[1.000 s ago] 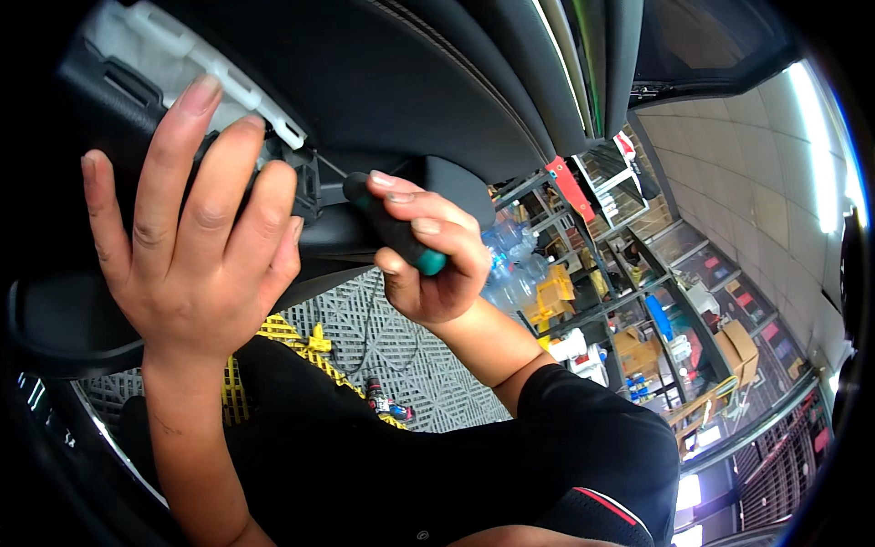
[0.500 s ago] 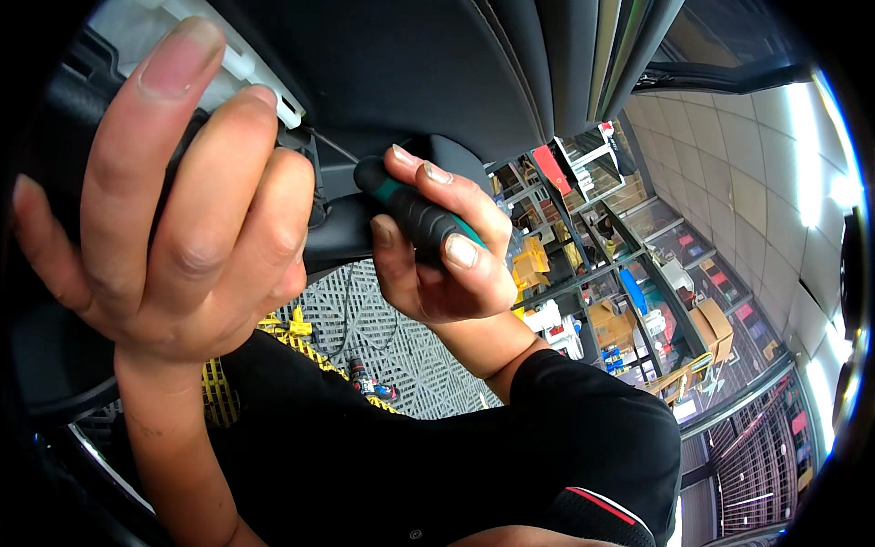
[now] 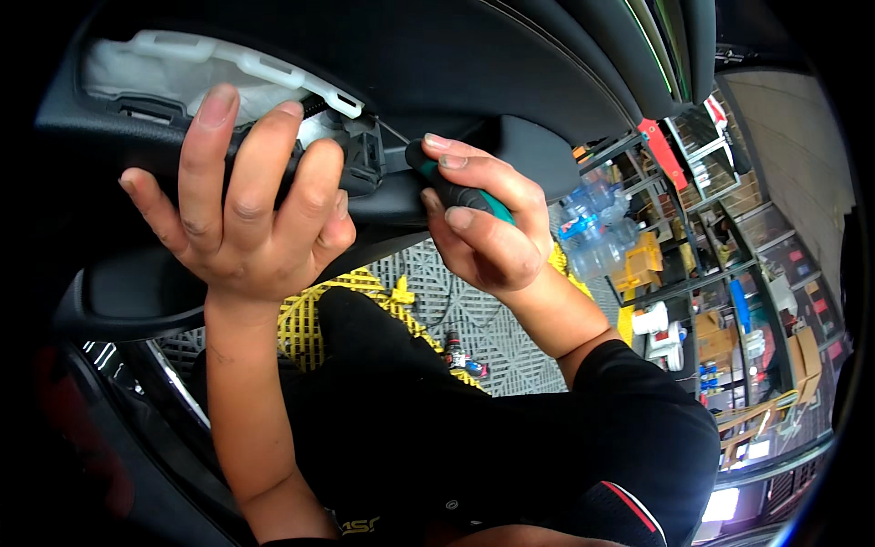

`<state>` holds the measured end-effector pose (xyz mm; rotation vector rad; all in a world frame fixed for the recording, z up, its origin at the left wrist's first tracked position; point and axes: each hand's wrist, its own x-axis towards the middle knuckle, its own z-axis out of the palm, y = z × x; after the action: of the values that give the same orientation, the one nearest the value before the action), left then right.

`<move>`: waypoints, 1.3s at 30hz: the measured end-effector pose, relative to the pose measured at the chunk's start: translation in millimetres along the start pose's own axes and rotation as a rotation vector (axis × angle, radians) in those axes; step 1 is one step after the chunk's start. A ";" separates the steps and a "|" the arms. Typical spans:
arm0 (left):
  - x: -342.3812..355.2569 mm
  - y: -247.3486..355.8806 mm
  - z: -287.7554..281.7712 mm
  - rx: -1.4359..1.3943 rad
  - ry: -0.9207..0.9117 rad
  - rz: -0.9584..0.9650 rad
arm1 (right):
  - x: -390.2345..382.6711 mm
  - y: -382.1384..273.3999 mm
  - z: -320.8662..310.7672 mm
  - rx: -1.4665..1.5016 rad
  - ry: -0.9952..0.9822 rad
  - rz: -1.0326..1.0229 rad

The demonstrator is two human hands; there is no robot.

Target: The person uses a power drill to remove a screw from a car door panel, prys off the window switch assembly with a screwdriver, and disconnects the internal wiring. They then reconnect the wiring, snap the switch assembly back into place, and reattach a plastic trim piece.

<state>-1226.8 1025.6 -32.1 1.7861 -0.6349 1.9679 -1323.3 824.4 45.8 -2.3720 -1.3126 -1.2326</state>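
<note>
My left hand (image 3: pixel 251 228) grips the black trim (image 3: pixel 150 114) of a car door panel, its separated fingers curled over the edge of an opening. A white plastic strip (image 3: pixel 273 68) and pale lining (image 3: pixel 196 77) show inside that opening. My right hand (image 3: pixel 492 219) is wrapped round a black-and-teal screwdriver (image 3: pixel 469 196). Its thin shaft reaches up-left toward the end of the white strip, beside a dark plastic bracket (image 3: pixel 365 159); I cannot make out exactly what the tip touches.
The door's upper panel (image 3: pixel 547 55) arches overhead, with a lower pocket (image 3: pixel 137 292) at left. Below are grey-and-yellow floor grating (image 3: pixel 428 264) and a small tool (image 3: pixel 460 360). At right stand water bottles (image 3: pixel 592 232), cardboard boxes (image 3: pixel 638 264) and cluttered shelving (image 3: pixel 756 292).
The view has shifted, putting both hands farther right, and my left hand looks smaller than half a second ago. The screwdriver stays in my right hand, pointing at the same spot.
</note>
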 end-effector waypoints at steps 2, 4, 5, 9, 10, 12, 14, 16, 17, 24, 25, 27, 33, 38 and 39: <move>-0.1 0.0 -1.1 -0.007 -0.002 -0.009 | 1.3 -0.3 -1.2 0.012 -0.015 0.007; 0.1 -0.1 -2.1 -0.022 -0.009 -0.013 | -3.7 14.1 14.4 -0.007 0.194 -0.080; -0.8 -0.9 -2.9 -0.017 -0.018 -0.015 | -3.0 13.3 14.3 -0.001 0.191 -0.072; 0.2 -1.7 -5.3 -0.007 -0.031 -0.028 | 2.6 4.9 5.7 0.040 0.086 -0.024; 0.8 -0.5 -6.0 -0.005 -0.039 -0.029 | 3.0 2.2 1.8 0.063 0.033 -0.008; 2.4 0.9 -7.6 -0.002 -0.056 -0.031 | 2.6 0.1 -0.6 0.049 0.034 0.017; 2.2 1.4 -8.3 0.004 -0.058 -0.029 | 2.0 1.0 -0.5 0.059 0.035 0.010; 1.9 1.4 -8.6 0.007 -0.057 -0.024 | 1.6 3.8 0.1 0.091 0.031 -0.024; 1.7 0.9 -8.1 0.007 -0.054 -0.021 | 2.8 6.1 -0.1 0.090 0.044 -0.045; 0.2 -0.2 -3.9 -0.008 -0.014 -0.014 | 27.9 12.2 -24.6 0.124 -0.204 -0.118; 0.5 -0.3 -5.1 -0.003 -0.023 -0.016 | 34.3 12.4 -29.8 0.155 -0.260 -0.109; 1.3 0.2 -7.8 0.009 -0.041 -0.021 | 42.4 16.1 -31.9 0.204 -0.292 -0.111; 1.6 2.5 -9.1 0.024 -0.043 -0.042 | 49.0 30.4 -25.4 0.138 -0.213 -0.354; 2.3 3.5 -12.5 0.036 -0.068 -0.042 | 50.9 33.1 -21.3 0.147 -0.121 -0.296; 2.9 3.7 -11.9 0.054 -0.063 -0.040 | 53.3 31.9 -20.1 0.157 -0.096 -0.286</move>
<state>-1238.9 1029.5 -30.4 1.8853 -0.5658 1.9259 -1296.1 828.9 104.9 -2.2155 -1.7588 -1.0457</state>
